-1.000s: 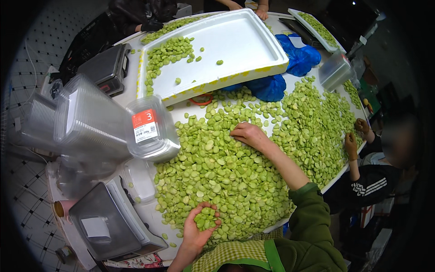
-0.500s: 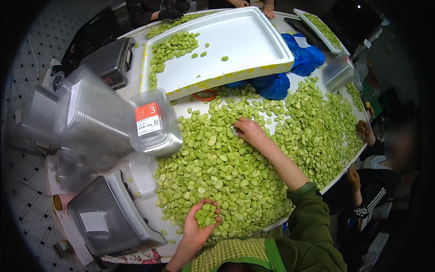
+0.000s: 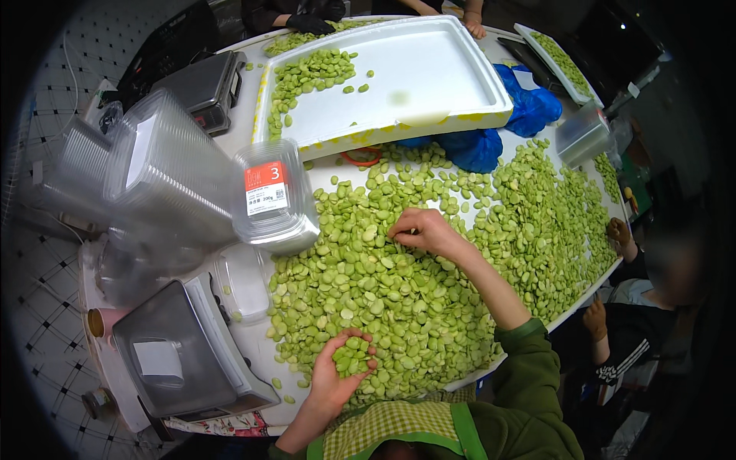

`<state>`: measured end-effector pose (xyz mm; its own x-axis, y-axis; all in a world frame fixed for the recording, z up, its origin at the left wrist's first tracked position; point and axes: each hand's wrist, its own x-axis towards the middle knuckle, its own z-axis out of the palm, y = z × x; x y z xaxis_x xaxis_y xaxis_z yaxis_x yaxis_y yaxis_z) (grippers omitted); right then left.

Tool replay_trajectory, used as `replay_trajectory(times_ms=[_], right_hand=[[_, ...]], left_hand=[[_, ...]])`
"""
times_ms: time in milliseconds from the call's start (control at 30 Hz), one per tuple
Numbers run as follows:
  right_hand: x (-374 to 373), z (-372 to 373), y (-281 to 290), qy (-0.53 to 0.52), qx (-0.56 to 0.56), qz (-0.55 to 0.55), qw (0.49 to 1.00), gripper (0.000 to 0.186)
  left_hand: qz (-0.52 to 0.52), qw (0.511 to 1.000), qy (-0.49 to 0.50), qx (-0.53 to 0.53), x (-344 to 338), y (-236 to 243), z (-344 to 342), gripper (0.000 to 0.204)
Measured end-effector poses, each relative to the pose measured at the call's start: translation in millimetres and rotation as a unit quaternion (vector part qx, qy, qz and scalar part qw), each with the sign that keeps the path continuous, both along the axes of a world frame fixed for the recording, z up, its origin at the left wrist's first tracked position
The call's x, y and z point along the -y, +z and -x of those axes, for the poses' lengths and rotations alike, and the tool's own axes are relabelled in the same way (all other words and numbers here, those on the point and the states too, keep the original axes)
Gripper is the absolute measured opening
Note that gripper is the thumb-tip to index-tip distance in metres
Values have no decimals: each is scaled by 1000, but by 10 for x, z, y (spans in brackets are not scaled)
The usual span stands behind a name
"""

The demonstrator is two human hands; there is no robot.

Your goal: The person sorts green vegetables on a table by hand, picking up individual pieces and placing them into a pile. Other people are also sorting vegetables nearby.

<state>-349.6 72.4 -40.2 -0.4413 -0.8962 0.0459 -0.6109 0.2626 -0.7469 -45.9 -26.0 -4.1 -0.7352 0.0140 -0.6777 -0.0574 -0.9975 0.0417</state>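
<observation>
— Why was the left hand [image 3: 337, 376] cupped like that?

— Its fingers [image 3: 366, 354] were curled palm-up round a small heap of green beans [image 3: 349, 360], so none rolled off; the hand hovered at the near edge of the bean pile [image 3: 399, 299] on the bench [image 3: 257, 345].

— And the right hand [image 3: 425, 230]?

— Further out on the pile, fingertips [image 3: 396, 236] pinched together on the beans just under them, seemingly picking one; whether anything sat between them I could not tell. The white tray [image 3: 429, 84] lay well beyond those fingers, and the stacked clear tubs [image 3: 169, 169] to their left.
</observation>
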Motion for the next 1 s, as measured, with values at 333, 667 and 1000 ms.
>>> replay_trajectory(times_ms=[333,667,1000], right_hand=[[21,-114,-171,110,-202,-122,965,9],[-134,-705,477,-36,-41,72,996,17],[-252,-1619,915,176,-89,153,968,28]], left_hand=[[-2,1000,2,-13,-39,22,13,19],[13,999,44,13,-67,-264,159,29],[66,995,-21,75,-200,-10,183,27]])
